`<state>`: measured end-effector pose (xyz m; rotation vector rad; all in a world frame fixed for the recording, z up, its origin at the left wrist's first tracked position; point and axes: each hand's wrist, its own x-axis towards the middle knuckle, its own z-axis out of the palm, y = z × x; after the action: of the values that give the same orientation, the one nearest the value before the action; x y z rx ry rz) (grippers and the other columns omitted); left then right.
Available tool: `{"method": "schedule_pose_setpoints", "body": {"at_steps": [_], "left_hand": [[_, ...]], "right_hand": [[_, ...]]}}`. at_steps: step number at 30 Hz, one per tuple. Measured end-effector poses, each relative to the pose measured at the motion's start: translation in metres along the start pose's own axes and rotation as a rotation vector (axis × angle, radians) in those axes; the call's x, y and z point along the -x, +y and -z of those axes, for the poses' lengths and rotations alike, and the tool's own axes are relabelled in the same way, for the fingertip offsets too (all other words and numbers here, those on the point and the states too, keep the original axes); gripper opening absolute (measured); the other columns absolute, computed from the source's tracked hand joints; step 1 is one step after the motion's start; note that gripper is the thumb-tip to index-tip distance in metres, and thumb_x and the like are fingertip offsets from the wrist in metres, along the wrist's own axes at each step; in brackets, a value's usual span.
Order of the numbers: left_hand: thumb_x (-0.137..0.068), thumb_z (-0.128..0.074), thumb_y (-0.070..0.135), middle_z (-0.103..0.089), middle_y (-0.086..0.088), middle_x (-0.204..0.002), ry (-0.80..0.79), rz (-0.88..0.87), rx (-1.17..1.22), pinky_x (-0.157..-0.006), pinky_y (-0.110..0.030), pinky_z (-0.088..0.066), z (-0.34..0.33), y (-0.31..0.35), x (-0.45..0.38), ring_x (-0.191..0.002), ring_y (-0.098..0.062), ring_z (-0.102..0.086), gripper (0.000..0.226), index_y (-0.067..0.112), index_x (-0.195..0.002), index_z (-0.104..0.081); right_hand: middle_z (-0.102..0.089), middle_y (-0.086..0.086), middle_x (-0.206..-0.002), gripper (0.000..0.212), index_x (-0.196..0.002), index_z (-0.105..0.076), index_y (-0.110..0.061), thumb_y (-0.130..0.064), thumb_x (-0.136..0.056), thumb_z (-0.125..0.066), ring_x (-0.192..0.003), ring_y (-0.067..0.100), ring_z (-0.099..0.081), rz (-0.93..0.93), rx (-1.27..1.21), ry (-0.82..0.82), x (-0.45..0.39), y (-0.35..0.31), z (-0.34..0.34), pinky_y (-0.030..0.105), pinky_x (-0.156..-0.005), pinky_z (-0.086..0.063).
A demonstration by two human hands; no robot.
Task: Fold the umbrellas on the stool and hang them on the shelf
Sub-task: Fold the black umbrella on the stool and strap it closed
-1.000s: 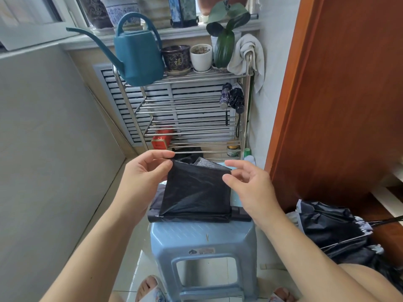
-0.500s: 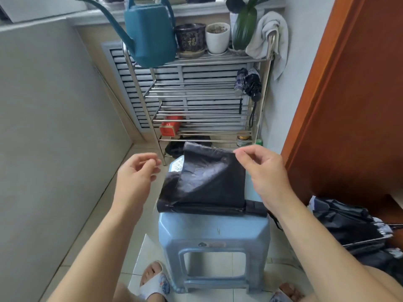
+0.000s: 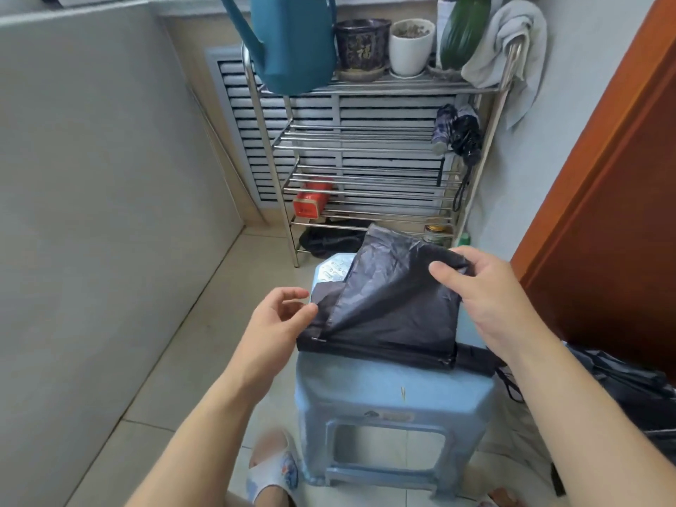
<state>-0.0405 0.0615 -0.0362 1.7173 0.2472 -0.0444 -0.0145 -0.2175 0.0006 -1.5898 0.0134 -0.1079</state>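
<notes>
A black umbrella [image 3: 391, 316] lies collapsed across the blue plastic stool [image 3: 387, 393], its canopy panels loose and its handle end sticking out to the right. My right hand [image 3: 490, 298] pinches the upper right corner of a raised canopy panel. My left hand [image 3: 278, 316] is at the left flap with loosely curled fingers, the thumb tip touching the fabric edge. Behind the stool stands the metal shelf [image 3: 365, 140]. Two folded umbrellas [image 3: 457, 133] hang at its right side.
Another unfolded dark umbrella [image 3: 629, 393] lies on the floor at the right. A teal watering can [image 3: 292, 45], pots and a towel [image 3: 512, 49] top the shelf; a red box [image 3: 311, 203] sits low. A wall closes the left, a brown door [image 3: 603, 214] the right.
My left hand let go of the panel's top edge and dropped to the left flap. My right hand kept its pinch on the panel. The view tilted downward.
</notes>
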Motion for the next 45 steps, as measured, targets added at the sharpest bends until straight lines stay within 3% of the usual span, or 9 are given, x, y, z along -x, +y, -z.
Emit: {"method": "schedule_pose_setpoints", "body": {"at_steps": [3, 6, 12, 21, 28, 33, 36, 42, 45], "left_hand": [[-0.099, -0.069, 0.020, -0.076, 0.001, -0.102, -0.014, 0.014, 0.006, -0.079, -0.024, -0.054, -0.003, 0.003, -0.001, -0.085, -0.007, -0.072, 0.020, 0.024, -0.118, -0.066], [-0.097, -0.070, 0.011, -0.078, -0.001, -0.090, -0.030, 0.013, 0.037, -0.073, -0.024, -0.054, -0.004, 0.007, -0.002, -0.076, -0.013, -0.071, 0.007, 0.015, -0.103, -0.069], [-0.090, -0.069, -0.007, -0.065, -0.005, -0.074, -0.107, -0.020, 0.151, -0.069, -0.028, -0.041, 0.005, 0.008, 0.008, -0.069, -0.017, -0.059, 0.023, 0.011, -0.081, -0.059], [-0.094, -0.076, 0.022, -0.071, 0.004, -0.102, -0.085, -0.168, -0.080, -0.083, -0.027, -0.052, 0.005, 0.011, 0.008, -0.089, -0.011, -0.066, 0.031, 0.040, -0.116, -0.064], [-0.109, -0.049, 0.028, -0.072, 0.018, -0.110, -0.100, -0.099, -0.021, -0.080, -0.006, -0.049, -0.005, 0.014, 0.014, -0.094, 0.016, -0.065, 0.024, 0.030, -0.129, -0.061], [-0.095, -0.070, 0.007, -0.076, -0.002, -0.108, -0.189, -0.119, 0.201, -0.090, -0.023, -0.052, 0.003, 0.016, 0.008, -0.101, -0.015, -0.071, 0.044, 0.034, -0.130, -0.067], [-0.092, -0.070, -0.004, -0.067, -0.001, -0.086, -0.100, -0.188, 0.206, -0.085, -0.024, -0.051, 0.006, 0.012, 0.006, -0.084, -0.013, -0.064, 0.039, 0.030, -0.110, -0.077], [-0.095, -0.068, 0.000, -0.061, -0.008, -0.086, -0.062, -0.146, 0.308, -0.081, -0.032, -0.055, 0.006, 0.010, 0.006, -0.080, -0.020, -0.062, 0.018, 0.016, -0.100, -0.073], [-0.102, -0.060, 0.006, -0.069, -0.003, -0.086, 0.036, -0.129, 0.146, -0.080, -0.037, -0.059, 0.002, 0.007, 0.001, -0.080, -0.016, -0.069, 0.014, 0.015, -0.108, -0.069]], "right_hand": [[-0.076, 0.003, -0.089, 0.010, -0.090, -0.078, -0.017, -0.010, -0.087, -0.073, -0.087, 0.017, -0.067, 0.016, -0.106, -0.022, 0.004, -0.001, -0.001, 0.031, -0.086, -0.053], [-0.078, 0.004, -0.093, 0.016, -0.088, -0.083, -0.026, -0.024, -0.073, -0.077, -0.091, 0.020, -0.068, 0.036, -0.137, -0.037, 0.010, -0.003, -0.001, 0.039, -0.094, -0.051], [-0.078, 0.006, -0.103, 0.066, -0.097, -0.083, -0.024, -0.063, -0.046, -0.094, -0.099, 0.019, -0.071, 0.076, -0.147, -0.067, 0.012, -0.001, 0.010, 0.029, -0.095, -0.056], [-0.078, 0.009, -0.103, 0.068, -0.096, -0.083, -0.021, -0.063, -0.044, -0.094, -0.100, 0.021, -0.072, 0.044, -0.160, -0.118, 0.018, -0.003, 0.014, 0.033, -0.097, -0.057], [-0.078, 0.008, -0.103, 0.060, -0.097, -0.082, -0.022, -0.060, -0.052, -0.092, -0.100, 0.021, -0.072, 0.041, -0.159, -0.124, 0.017, -0.004, 0.013, 0.033, -0.098, -0.056], [-0.077, 0.011, -0.106, 0.059, -0.101, -0.081, -0.019, -0.055, -0.055, -0.091, -0.102, 0.023, -0.069, 0.048, -0.169, -0.112, 0.015, -0.003, 0.015, 0.045, -0.107, -0.050], [-0.077, 0.010, -0.106, 0.069, -0.101, -0.082, -0.021, -0.064, -0.049, -0.092, -0.102, 0.020, -0.068, 0.056, -0.174, -0.097, 0.013, -0.002, 0.015, 0.041, -0.106, -0.051], [-0.077, 0.005, -0.101, 0.065, -0.097, -0.082, -0.026, -0.065, -0.046, -0.093, -0.101, 0.021, -0.067, 0.063, -0.191, -0.070, 0.011, 0.000, 0.015, 0.039, -0.104, -0.050], [-0.077, 0.006, -0.103, 0.046, -0.100, -0.080, -0.020, -0.049, -0.066, -0.089, -0.101, 0.022, -0.069, 0.027, -0.203, -0.047, 0.012, -0.002, 0.014, 0.042, -0.105, -0.051]]}}
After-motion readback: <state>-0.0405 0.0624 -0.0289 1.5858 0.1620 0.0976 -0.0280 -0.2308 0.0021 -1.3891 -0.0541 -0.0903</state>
